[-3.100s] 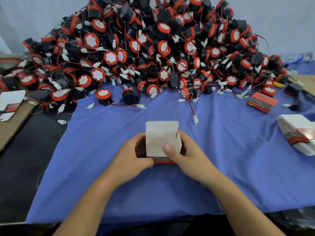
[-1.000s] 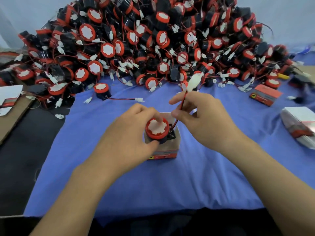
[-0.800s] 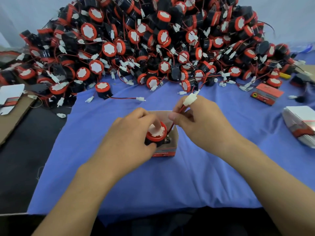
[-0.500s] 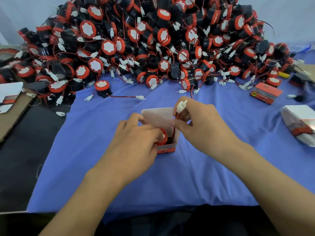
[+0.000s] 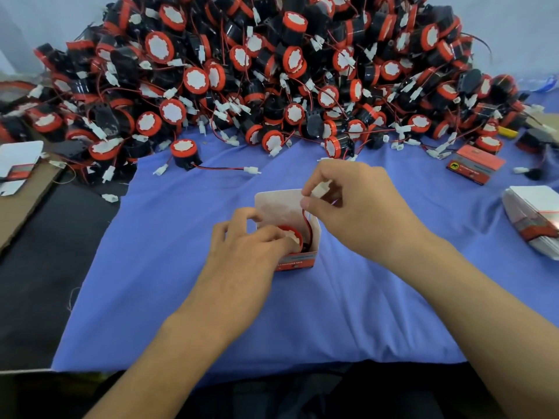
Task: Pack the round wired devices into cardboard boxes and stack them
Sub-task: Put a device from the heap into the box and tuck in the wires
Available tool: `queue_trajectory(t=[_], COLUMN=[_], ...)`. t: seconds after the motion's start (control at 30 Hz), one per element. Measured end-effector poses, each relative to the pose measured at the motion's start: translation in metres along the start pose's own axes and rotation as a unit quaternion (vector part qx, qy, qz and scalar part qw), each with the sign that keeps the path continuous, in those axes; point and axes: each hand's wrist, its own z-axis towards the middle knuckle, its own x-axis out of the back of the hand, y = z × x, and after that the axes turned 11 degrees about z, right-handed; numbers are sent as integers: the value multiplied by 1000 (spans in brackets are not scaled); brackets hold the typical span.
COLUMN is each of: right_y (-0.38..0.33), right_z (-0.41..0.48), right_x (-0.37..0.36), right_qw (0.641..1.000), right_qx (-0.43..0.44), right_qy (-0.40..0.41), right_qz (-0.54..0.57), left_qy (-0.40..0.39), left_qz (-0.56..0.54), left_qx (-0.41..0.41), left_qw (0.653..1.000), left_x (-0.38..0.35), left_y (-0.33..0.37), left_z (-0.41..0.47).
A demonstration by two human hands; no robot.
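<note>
One open box (one device inside), one closed box, one stack of flat boxes, one uncountable heap.

Round device half buried in box beneath left hand.

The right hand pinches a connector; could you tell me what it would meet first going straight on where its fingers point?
Probably the raised flap of the cardboard box: the right hand, pinching the white connector, points left at it, though depth is unclear.

Cloth lies open; device pile seemingly blocks beyond.
</note>
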Motion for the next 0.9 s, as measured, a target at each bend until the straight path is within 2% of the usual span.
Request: queue_trajectory(t=[0.2,0.57,0.73,0.8,0.9], right_y=[3,0,4,3,3], right_z=[11,-3,-2,1,-1], right_x=[-13,-49,-55,-56,-63], right_qw=[991,969,975,984,986], right_qx=[13,80,58,26,13], right_qy=[-62,-124,-112,-95,-58], right_qz=[-119,-199,-184,-149,-153], left_qy=[56,87,86,73,46], left_qz=[-41,-56,-20,1,36], left_qx=[-9,-24,-20,-2,32], left_qw=[998,994,996,997,998], left_x=[-10,-14,-11,-12,-18], left_y=[-3,-1,6,11,19], left_z=[-7,-17,-24,-29,-38])
